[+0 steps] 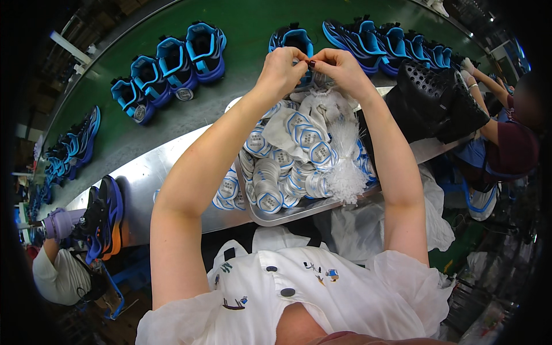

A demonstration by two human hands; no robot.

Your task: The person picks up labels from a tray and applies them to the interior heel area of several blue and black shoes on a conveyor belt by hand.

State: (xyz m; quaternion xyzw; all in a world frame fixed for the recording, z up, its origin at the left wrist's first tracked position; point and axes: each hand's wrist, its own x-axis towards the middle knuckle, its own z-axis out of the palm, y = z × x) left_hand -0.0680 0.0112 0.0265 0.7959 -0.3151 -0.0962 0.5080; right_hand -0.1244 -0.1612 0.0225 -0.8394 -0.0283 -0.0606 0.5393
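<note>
My left hand (282, 71) and my right hand (340, 71) meet fingertip to fingertip just in front of the heel of a black and blue sports shoe (297, 36). Both pinch what looks like a thin plastic tag fastener, too fine to make out clearly. A round tag (319, 80) hangs just under the fingertips. Below my hands, a metal tray (276, 221) holds piles of round silver tags (269, 202) with blue edging. On top of them lie a bundle of clear plastic tag fasteners (345, 161) and a crumpled white cloth (323, 108).
More sports shoes (205, 51) stand on the green conveyor belt (246, 26), some with round tags. Loose tags (228, 187) lie left of the tray on the metal ledge (172, 159). A black perforated container (424, 101) sits at right. Co-workers (513, 146) are on both sides.
</note>
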